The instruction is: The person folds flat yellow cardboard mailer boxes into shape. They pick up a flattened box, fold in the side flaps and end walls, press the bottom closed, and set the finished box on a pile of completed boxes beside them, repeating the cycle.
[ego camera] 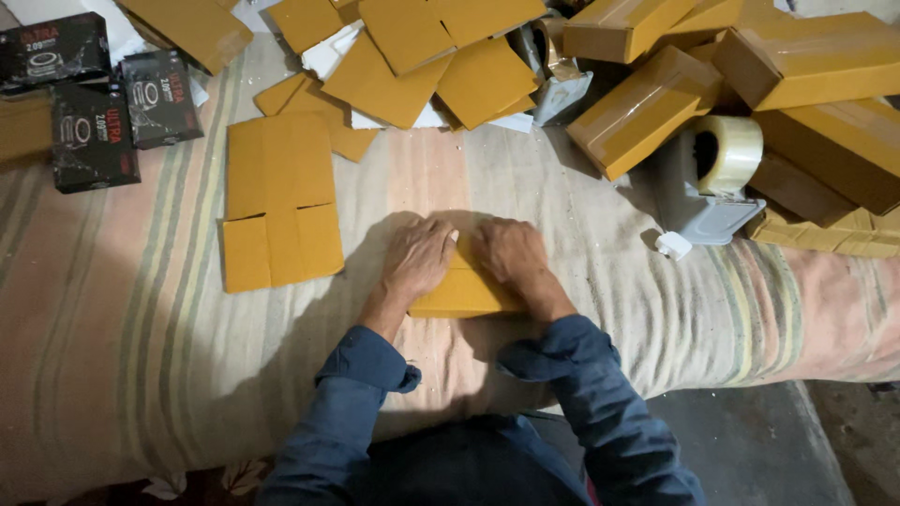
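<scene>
A small yellow-brown cardboard box [464, 292] lies on the striped cloth [141, 328] in the middle of the view. My left hand [417, 258] presses down on its left part, fingers bent over the far edge. Over the right part lies my right hand [509, 251], fingers also curled on the cardboard. Both hands touch the box and nearly meet at its top middle. Much of the box is hidden under them.
A flat unfolded carton [279, 201] lies to the left. More flat cartons [412, 66] are piled at the back. Taped boxes [797, 84] stack at the right behind a grey tape dispenser [708, 183]. Black product boxes [94, 94] sit at the far left.
</scene>
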The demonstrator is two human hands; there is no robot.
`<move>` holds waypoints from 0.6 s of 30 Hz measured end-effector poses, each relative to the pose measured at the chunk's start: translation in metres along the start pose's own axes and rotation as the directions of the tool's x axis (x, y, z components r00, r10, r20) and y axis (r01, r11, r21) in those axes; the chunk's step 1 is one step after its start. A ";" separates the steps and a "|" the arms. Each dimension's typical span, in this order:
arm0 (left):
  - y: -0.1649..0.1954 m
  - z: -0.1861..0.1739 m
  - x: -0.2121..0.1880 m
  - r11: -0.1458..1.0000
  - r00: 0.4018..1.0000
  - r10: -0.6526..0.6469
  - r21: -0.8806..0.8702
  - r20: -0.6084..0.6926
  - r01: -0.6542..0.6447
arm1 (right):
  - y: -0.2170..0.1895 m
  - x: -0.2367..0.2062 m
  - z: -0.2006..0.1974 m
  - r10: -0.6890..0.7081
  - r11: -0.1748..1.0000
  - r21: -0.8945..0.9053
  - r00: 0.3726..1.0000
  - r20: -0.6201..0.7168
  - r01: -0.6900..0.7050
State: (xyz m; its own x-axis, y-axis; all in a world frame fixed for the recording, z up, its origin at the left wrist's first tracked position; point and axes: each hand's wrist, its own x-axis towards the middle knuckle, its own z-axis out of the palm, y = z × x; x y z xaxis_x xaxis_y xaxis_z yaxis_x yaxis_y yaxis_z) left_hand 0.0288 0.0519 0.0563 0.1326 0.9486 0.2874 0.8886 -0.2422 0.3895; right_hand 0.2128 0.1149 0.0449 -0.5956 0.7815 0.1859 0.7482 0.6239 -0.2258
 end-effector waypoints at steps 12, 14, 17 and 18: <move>0.013 -0.010 -0.042 0.984 0.984 0.177 0.021 0.037 -0.178 | -0.027 -0.064 -0.047 0.054 0.983 -0.178 0.995 0.083 -0.039; 0.016 -0.018 -0.051 0.975 0.978 0.201 -0.105 0.051 -0.195 | -0.042 -0.065 -0.049 0.034 0.968 -0.249 0.964 0.264 0.034; 0.019 -0.023 -0.057 0.990 0.981 0.138 -0.034 0.134 -0.134 | -0.060 -0.071 -0.044 -0.028 0.986 -0.163 0.998 0.056 0.037; 0.019 -0.024 -0.058 0.989 0.982 0.144 -0.045 0.125 -0.139 | -0.062 -0.073 -0.042 -0.040 0.982 -0.184 0.998 0.050 0.049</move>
State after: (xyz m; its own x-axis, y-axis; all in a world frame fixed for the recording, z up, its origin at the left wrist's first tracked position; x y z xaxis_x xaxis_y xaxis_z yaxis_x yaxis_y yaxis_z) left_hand 0.0274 -0.0130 0.0677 0.3131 0.9218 0.2285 0.8407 -0.3809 0.3850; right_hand 0.2221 0.0189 0.0850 -0.6392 0.7550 0.1465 0.7592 0.6499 -0.0367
